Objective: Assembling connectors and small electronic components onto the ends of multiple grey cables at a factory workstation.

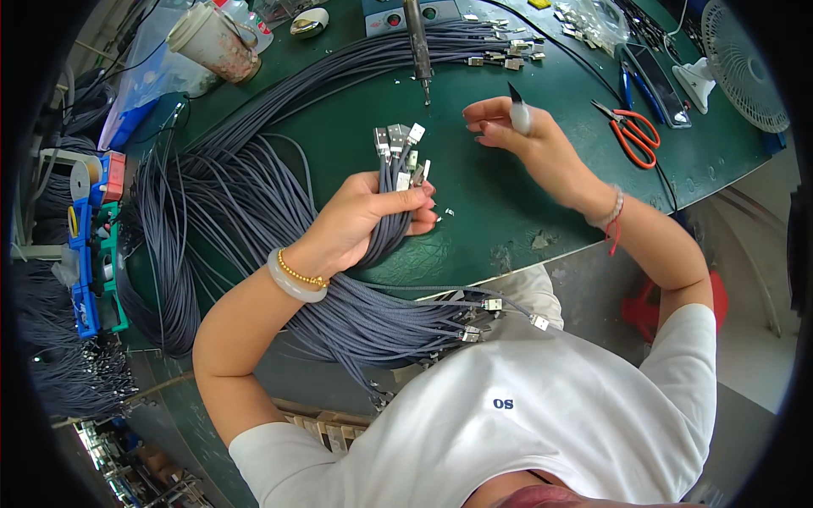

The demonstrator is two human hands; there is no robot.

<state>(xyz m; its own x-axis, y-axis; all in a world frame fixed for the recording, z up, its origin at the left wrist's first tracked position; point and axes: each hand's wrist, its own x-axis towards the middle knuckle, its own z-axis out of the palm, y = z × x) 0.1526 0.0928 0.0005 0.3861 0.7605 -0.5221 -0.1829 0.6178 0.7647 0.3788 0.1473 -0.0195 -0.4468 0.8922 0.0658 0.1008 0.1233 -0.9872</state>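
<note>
Head cam: L hand (360, 210) is closed round a bunch of grey cables (389, 176), metal plugs (395, 138) poking up past the thumb, above the green bench (500, 216) nr its front edge. R hand (533, 148) is apart from it, half-open, fingers loosely bent, wearing a white band (520, 120) w/ a blk pointed tip. Far L, a tan spool (81, 180) sits at the blue bins (82, 275) (in or on, can't tell). Flowered cup (216, 42), top L: contents hidden. Clear bag (603, 20), top R, by loose metal parts (577, 34).
</note>
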